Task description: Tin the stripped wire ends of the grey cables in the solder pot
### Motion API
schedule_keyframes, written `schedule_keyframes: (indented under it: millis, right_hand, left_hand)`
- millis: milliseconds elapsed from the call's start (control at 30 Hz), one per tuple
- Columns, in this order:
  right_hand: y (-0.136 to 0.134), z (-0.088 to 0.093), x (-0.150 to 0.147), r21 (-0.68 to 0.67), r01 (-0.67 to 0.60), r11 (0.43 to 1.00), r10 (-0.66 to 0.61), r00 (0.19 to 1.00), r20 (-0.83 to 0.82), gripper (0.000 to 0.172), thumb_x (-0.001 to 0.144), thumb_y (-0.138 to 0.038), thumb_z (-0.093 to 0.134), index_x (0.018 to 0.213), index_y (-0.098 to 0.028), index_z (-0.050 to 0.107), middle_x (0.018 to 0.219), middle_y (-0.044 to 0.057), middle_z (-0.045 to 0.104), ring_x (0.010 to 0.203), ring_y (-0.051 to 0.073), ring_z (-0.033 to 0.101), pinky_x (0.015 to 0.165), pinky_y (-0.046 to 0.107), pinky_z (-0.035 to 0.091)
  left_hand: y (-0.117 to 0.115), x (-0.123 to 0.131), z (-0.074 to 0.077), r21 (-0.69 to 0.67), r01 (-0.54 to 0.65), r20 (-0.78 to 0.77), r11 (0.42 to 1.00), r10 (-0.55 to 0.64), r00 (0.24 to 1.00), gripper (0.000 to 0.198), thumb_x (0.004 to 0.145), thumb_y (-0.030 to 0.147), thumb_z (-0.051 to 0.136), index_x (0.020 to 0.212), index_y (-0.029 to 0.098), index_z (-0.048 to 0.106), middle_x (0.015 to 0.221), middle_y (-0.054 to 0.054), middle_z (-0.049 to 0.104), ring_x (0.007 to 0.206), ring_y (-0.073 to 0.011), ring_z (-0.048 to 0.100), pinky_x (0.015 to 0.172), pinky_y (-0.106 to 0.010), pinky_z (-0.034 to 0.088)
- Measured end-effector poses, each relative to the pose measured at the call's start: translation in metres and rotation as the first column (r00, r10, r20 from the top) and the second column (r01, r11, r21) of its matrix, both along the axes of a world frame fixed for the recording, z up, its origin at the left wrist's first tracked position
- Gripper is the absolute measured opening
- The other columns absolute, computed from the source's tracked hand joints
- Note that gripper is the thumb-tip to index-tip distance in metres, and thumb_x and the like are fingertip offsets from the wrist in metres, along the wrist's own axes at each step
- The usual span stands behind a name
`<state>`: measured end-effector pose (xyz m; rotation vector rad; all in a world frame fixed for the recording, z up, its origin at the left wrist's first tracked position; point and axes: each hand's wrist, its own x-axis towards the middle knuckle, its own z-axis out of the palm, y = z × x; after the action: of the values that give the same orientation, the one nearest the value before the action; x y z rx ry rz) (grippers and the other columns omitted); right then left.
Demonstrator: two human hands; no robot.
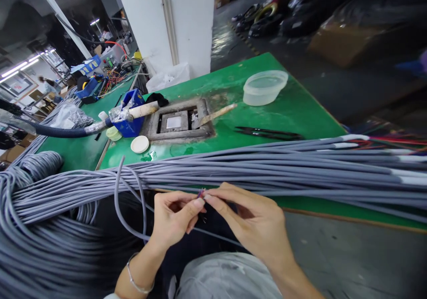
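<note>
Close in front of my body, my left hand (176, 214) pinches small coloured wires (200, 193), which look purple and red. My right hand (255, 219) meets it there, thumb and forefinger closed on the tips of the same wires. A grey cable (117, 197) loops up beside my left wrist; whether these wires come out of it is hidden by my hand. Just beyond my fingers, a thick bundle of grey cables (233, 168) runs along the table edge, with white sleeves and coloured wires at its right end.
On the green table (230, 130) are a soldering pot in a dark frame (180, 132), a clear plastic tub (265, 89), black tweezers (268, 133), a round white lid (139, 144) and a blue box (128, 123) with an extraction hose (63, 130). Coiled cables (36, 245) hang at the left.
</note>
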<state>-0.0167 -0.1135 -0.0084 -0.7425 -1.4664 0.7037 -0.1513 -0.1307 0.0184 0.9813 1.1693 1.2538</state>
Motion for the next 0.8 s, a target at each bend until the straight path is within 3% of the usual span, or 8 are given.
schedule_keyframes:
  millis: [67, 133, 200, 333, 400, 467, 600, 800]
  right_hand:
    - [-0.001, -0.003, 0.004, -0.007, 0.177, 0.984, -0.177, 0.984, 0.008, 0.012, 0.087, -0.013, 0.063, 0.079, -0.021, 0.066, 0.066, -0.002, 0.062, 0.054, 0.011, 0.055, 0.050, 0.022, 0.046]
    - [-0.002, -0.006, 0.012, -0.042, 0.443, 0.896, -0.443, 0.897, 0.001, 0.009, 0.086, -0.014, 0.065, 0.080, -0.021, 0.067, 0.067, -0.001, 0.062, 0.055, 0.012, 0.055, 0.051, 0.024, 0.044]
    - [-0.003, -0.006, 0.019, -0.057, 0.569, 0.820, -0.570, 0.822, -0.001, 0.009, 0.085, -0.013, 0.066, 0.084, -0.022, 0.067, 0.071, -0.001, 0.063, 0.059, 0.013, 0.056, 0.053, 0.025, 0.043]
    - [-0.005, 0.001, 0.016, 0.202, 0.241, 0.949, -0.246, 0.969, -0.001, 0.016, 0.086, -0.005, 0.062, 0.089, -0.020, 0.064, 0.074, 0.000, 0.062, 0.062, 0.012, 0.055, 0.052, 0.026, 0.043]
    - [-0.005, 0.003, 0.011, 0.349, 0.115, 0.930, -0.139, 0.989, 0.044, 0.018, 0.085, -0.002, 0.061, 0.095, -0.017, 0.063, 0.080, 0.003, 0.063, 0.070, 0.014, 0.056, 0.057, 0.027, 0.046]
    - [-0.004, 0.002, 0.007, 0.422, 0.084, 0.903, -0.154, 0.979, 0.136, 0.015, 0.087, -0.002, 0.060, 0.094, -0.015, 0.062, 0.084, 0.005, 0.063, 0.076, 0.016, 0.054, 0.063, 0.029, 0.047]
    - [-0.002, -0.004, 0.007, 0.420, 0.090, 0.903, -0.233, 0.924, 0.303, 0.012, 0.095, -0.009, 0.049, 0.087, -0.016, 0.055, 0.080, 0.006, 0.059, 0.076, 0.018, 0.049, 0.067, 0.032, 0.045]
    - [-0.004, -0.002, 0.010, 0.298, 0.055, 0.953, -0.156, 0.933, 0.325, 0.014, 0.096, -0.010, 0.043, 0.087, -0.019, 0.048, 0.075, 0.004, 0.051, 0.073, 0.018, 0.047, 0.062, 0.030, 0.044]
  left_hand:
    - [-0.008, 0.001, 0.000, 0.011, -0.056, -0.048, 0.998, 0.057, 0.997, 0.032, 0.064, 0.040, 0.080, 0.063, 0.009, 0.070, 0.046, -0.003, 0.060, 0.028, -0.0012, 0.034, 0.027, -0.013, 0.022]
    - [-0.016, 0.001, 0.000, 0.010, -0.140, -0.078, 0.990, 0.140, 0.987, 0.033, 0.066, 0.041, 0.079, 0.060, 0.010, 0.068, 0.044, -0.001, 0.056, 0.029, -0.0005, 0.033, 0.028, -0.012, 0.022]
    - [-0.021, -0.001, 0.000, -0.005, -0.173, -0.086, 0.985, 0.172, 0.981, 0.035, 0.067, 0.042, 0.078, 0.058, 0.010, 0.066, 0.042, 0.000, 0.053, 0.028, -0.0006, 0.033, 0.028, -0.012, 0.022]
    - [-0.021, -0.003, 0.000, -0.041, -0.131, -0.049, 0.991, 0.129, 0.990, 0.037, 0.065, 0.043, 0.079, 0.059, 0.010, 0.065, 0.043, 0.000, 0.054, 0.027, 0.0000, 0.031, 0.027, -0.011, 0.019]
    - [-0.019, -0.004, 0.000, -0.071, -0.109, -0.025, 0.992, 0.107, 0.994, 0.036, 0.064, 0.043, 0.080, 0.059, 0.010, 0.065, 0.044, 0.000, 0.055, 0.027, 0.0005, 0.031, 0.027, -0.011, 0.019]
    - [-0.018, -0.005, -0.001, -0.085, -0.068, -0.021, 0.994, 0.066, 0.998, 0.037, 0.064, 0.044, 0.079, 0.059, 0.010, 0.064, 0.044, 0.000, 0.054, 0.026, 0.0004, 0.029, 0.026, -0.012, 0.017]
    - [-0.022, -0.004, -0.004, -0.020, -0.060, -0.148, 0.998, 0.056, 0.987, 0.035, 0.070, 0.043, 0.075, 0.062, 0.010, 0.066, 0.043, 0.000, 0.053, 0.028, -0.0007, 0.030, 0.027, -0.013, 0.018]
    - [-0.028, 0.003, -0.009, 0.158, -0.104, -0.383, 0.982, 0.158, 0.910, 0.024, 0.076, 0.033, 0.071, 0.064, 0.012, 0.070, 0.041, 0.002, 0.049, 0.033, -0.0033, 0.035, 0.033, -0.016, 0.024]
